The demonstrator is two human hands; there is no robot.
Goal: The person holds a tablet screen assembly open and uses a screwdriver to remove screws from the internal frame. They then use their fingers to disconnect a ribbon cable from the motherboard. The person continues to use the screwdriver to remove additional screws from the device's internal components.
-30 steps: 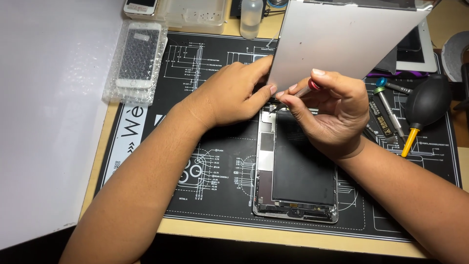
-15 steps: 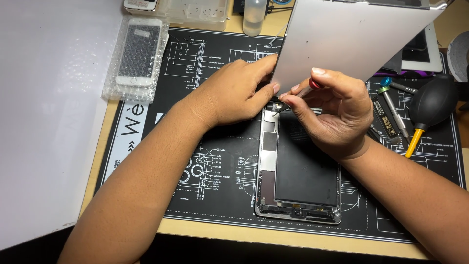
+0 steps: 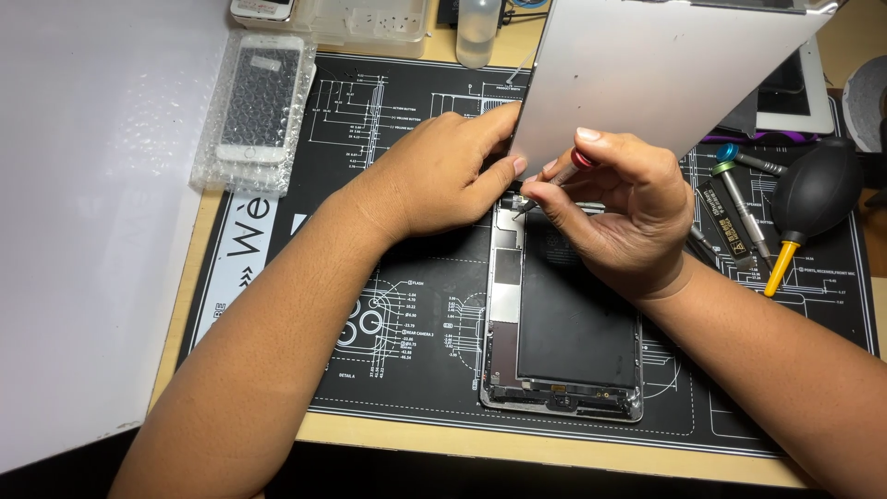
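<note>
An opened tablet body point(image 3: 564, 342) lies on a black printed work mat point(image 3: 388, 314), its black battery and circuit board exposed. Its detached silver display panel point(image 3: 647, 74) is tilted up over the top end. My left hand point(image 3: 443, 176) holds the panel's lower left edge with its fingers pinched on it. My right hand point(image 3: 619, 208) grips a small screwdriver with a red cap point(image 3: 554, 180), the tip pointing down at the board's top left corner.
A phone in bubble wrap point(image 3: 257, 106) lies at the mat's upper left. Screwdrivers point(image 3: 739, 199) and a black air blower with a yellow nozzle point(image 3: 813, 199) lie to the right. A clear bottle point(image 3: 479, 28) and plastic tray point(image 3: 370, 23) stand at the back. A white sheet point(image 3: 83, 231) covers the left.
The view has shifted slightly. My right hand has tilted the screwdriver a little, its tip staying at the tablet's top left corner. My left hand still holds the panel.
</note>
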